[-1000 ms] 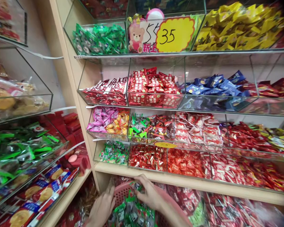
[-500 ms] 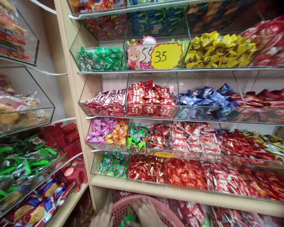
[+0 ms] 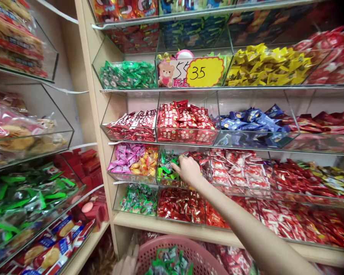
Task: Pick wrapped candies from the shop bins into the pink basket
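My right hand (image 3: 188,169) is in a clear bin on the second-lowest shelf, over green-wrapped candies (image 3: 167,172). Its thumb points left, apart from the fingers, which are partly hidden, and I see nothing held. Brown-and-red wrapped candies lie beside it in the same bin. At the bottom, my left hand (image 3: 127,264) is at the left rim of a pink perforated basket (image 3: 145,250), its fingers against the side; it is blurred and cut off by the frame. A heap of green-wrapped candies (image 3: 170,261) lies in the basket.
Clear-fronted bins of wrapped candies, such as blue packets (image 3: 252,120) and yellow packets (image 3: 266,67), line the shelves. A yellow price tag (image 3: 205,72) stands above. A wooden upright (image 3: 91,95) separates a left rack of packaged snacks. The wooden shelf edge (image 3: 149,222) runs above the basket.
My right hand has left the basket and moved up to the bin of green candies. More green candies now show in the basket. My left hand stays at the rim.
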Available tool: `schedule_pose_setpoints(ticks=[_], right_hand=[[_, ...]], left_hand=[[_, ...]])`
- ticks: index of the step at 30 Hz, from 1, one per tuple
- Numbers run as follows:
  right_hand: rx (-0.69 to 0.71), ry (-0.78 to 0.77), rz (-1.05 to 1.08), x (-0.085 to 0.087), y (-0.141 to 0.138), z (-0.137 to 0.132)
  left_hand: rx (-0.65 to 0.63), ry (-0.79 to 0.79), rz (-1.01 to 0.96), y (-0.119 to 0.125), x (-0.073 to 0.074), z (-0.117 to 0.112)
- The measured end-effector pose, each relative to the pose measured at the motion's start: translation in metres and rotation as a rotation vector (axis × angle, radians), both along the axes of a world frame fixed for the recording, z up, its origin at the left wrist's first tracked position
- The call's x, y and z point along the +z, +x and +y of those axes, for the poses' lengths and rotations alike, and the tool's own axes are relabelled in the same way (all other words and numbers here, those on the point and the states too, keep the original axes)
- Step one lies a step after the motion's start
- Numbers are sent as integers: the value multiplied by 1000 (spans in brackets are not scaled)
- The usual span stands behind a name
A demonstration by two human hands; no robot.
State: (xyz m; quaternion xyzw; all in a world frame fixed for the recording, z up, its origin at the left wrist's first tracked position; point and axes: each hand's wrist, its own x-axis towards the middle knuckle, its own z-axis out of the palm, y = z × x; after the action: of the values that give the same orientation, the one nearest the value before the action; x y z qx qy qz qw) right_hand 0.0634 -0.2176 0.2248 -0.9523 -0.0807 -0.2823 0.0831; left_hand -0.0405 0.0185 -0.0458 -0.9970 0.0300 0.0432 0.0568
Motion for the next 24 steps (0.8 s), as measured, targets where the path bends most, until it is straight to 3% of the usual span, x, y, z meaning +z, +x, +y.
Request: schedule_pose_setpoints(ticks=[5, 12, 18, 22, 24], right_hand=[[-46, 56, 2, -8, 11, 16], [-5, 205, -34, -16, 16, 23], [248, 529, -114, -14, 16, 7], [437, 683, -184, -10, -14, -5], [552, 743, -111, -21, -35, -6]], left_hand=[[-21, -1, -64, -1, -7, 1], [-16, -7, -49, -3, -5, -1], [-28, -6, -84, -2, -15, 3], [-33, 2, -94, -2, -16, 3], [-32, 8, -102, -3, -13, 1]])
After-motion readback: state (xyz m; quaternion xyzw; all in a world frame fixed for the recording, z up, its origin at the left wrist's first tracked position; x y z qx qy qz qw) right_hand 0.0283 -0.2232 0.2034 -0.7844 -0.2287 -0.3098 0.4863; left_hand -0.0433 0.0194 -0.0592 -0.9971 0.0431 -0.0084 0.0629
